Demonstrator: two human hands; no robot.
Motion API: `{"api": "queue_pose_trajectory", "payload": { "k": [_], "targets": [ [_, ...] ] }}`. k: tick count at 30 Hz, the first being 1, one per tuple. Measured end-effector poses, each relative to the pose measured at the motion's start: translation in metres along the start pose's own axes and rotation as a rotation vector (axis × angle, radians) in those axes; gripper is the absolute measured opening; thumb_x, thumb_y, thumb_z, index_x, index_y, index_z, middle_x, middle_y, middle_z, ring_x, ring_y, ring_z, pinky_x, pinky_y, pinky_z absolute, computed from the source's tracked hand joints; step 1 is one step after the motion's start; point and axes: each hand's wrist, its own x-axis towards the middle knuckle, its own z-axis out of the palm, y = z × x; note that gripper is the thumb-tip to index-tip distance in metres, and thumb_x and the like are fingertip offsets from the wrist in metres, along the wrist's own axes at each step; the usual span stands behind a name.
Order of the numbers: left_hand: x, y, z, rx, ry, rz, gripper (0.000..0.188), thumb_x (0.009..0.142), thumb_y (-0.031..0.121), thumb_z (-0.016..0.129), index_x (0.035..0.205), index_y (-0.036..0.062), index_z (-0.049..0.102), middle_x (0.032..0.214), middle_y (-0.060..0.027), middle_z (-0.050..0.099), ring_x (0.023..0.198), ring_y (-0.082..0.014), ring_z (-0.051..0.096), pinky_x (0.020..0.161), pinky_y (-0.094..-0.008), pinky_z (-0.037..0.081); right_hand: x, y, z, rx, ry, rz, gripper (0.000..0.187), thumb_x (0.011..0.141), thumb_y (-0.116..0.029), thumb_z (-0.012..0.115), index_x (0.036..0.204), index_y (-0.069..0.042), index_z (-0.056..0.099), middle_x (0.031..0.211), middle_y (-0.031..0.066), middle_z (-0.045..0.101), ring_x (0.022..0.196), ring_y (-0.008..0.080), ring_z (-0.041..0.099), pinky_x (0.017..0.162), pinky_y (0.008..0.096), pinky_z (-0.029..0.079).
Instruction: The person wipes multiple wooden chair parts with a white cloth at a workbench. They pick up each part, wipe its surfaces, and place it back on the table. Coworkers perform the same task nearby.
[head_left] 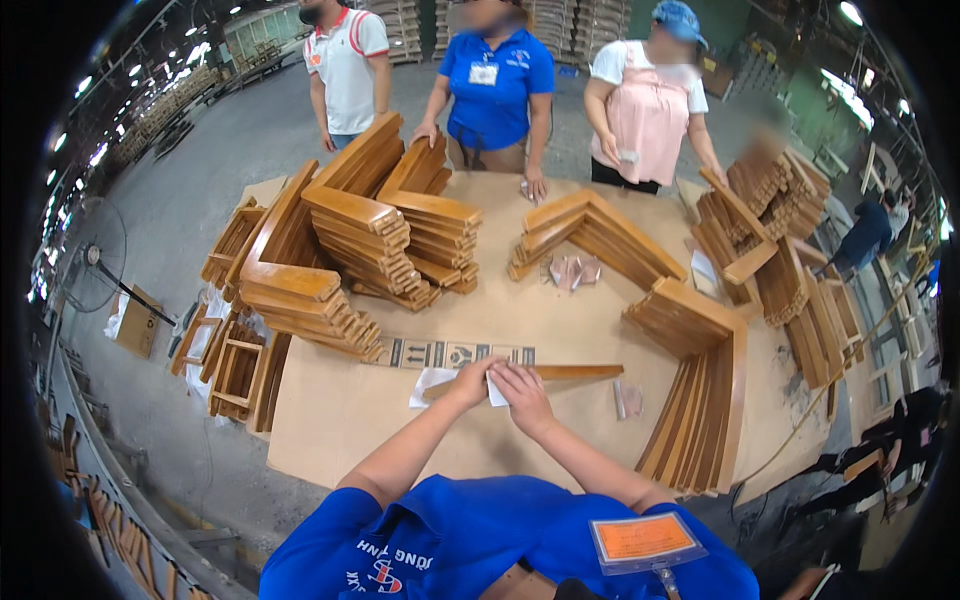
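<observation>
A brown varnished wooden piece point(580, 372) lies across the near middle of the cardboard-covered table, and both my hands are on it. My left hand point(471, 381) is closed around its left part, beside a white sheet point(430, 384) that sticks out to the left. My right hand point(522, 397), next to it, has its fingers bent over the wood with a folded white sheet point(495, 391) under them. The hands hide the middle of the piece. Right of them lies a small clear packet point(628, 400) with something reddish-brown in it.
Stacked angled wooden parts stand at left point(305, 290) and right point(700, 330), with more of them point(590, 225) behind. Reddish-brown scraps point(574, 272) lie at the table's middle. Three people stand across the table, one in a blue shirt point(497, 80). A fan point(92, 255) is at far left.
</observation>
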Motion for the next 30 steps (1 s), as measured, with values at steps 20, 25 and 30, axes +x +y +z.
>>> {"api": "queue_pose_trajectory", "payload": {
  "k": [20,25,30],
  "targets": [
    [0.009,0.044,-0.004,0.197,-0.085,-0.028,0.032,0.072,0.014,0.072,0.103,0.0044,0.067,0.095,-0.0177,0.068,0.088,-0.0318,0.066,0.079,-0.0368,0.052,-0.018,-0.009,-0.002,0.18,-0.033,0.305,0.054,0.082,-0.009,0.054,0.135,-0.008,0.046,0.143,0.0097,0.041,0.132,0.0314,0.038,0.106,0.0485,0.032],
    [0.013,0.052,-0.002,0.341,-0.11,0.043,0.028,0.073,0.019,0.069,0.099,0.0091,0.069,0.092,-0.0168,0.068,0.086,-0.0348,0.065,0.077,-0.0418,0.052,-0.027,0.004,-0.001,0.172,-0.033,0.312,0.055,0.081,-0.008,0.052,0.135,-0.007,0.044,0.144,0.0102,0.04,0.133,0.0318,0.037,0.106,0.0483,0.031],
    [0.018,0.059,0.009,0.514,-0.255,0.044,0.028,0.073,0.025,0.068,0.097,0.0101,0.069,0.088,-0.0167,0.067,0.084,-0.0351,0.064,0.075,-0.0444,0.052,-0.032,0.007,0.012,0.135,-0.025,0.509,0.056,0.081,-0.007,0.05,0.136,-0.006,0.043,0.144,0.0103,0.04,0.133,0.0311,0.036,0.105,0.0482,0.034]
  ]
}}
